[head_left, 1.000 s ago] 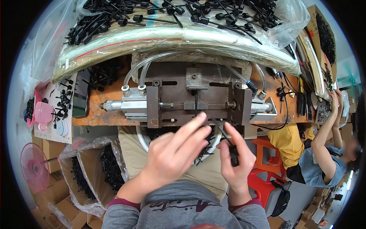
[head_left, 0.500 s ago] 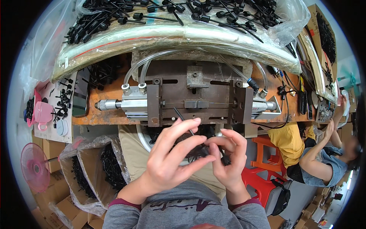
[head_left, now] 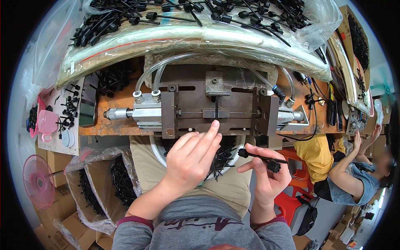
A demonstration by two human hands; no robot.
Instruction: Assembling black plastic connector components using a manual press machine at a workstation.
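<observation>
Item by item, head view (sole view). Left hand (head_left: pixel 189 156): back uppermost, index finger extended forward, the other fingers bent more or lying alongside; thumb and palm hidden, so whether it grips anything cannot be told. Index fingertip at the near end of a thin black rod (head_left: pixel 216 109); contact hard to confirm.

Black rod: seated in the brown metal fixture (head_left: pixel 189 105), between two small grey blocks (head_left: pixel 209 113). Long axis front to back, square to the fixture's length; far end toward the grey bracket (head_left: pixel 214 84) (tip lost in the dark there), near end toward the person, covered by the fingertip.

Right hand (head_left: pixel 270 181): closed on black knobbed pieces (head_left: pixel 257 156), held right of the left hand, in front of the fixture. One piece lies nearly crosswise, knob to the left, stem to the right and slightly toward the person; a second knob shows just below it (its stem hard to make out).

White-rimmed basin (head_left: pixel 156 151): at the lap, black pieces inside, largely masked by the left hand.

Heap of black pieces (head_left: pixel 183 14): on the plastic-covered ledge (head_left: pixel 200 39), cut off by the upper edge.
</observation>
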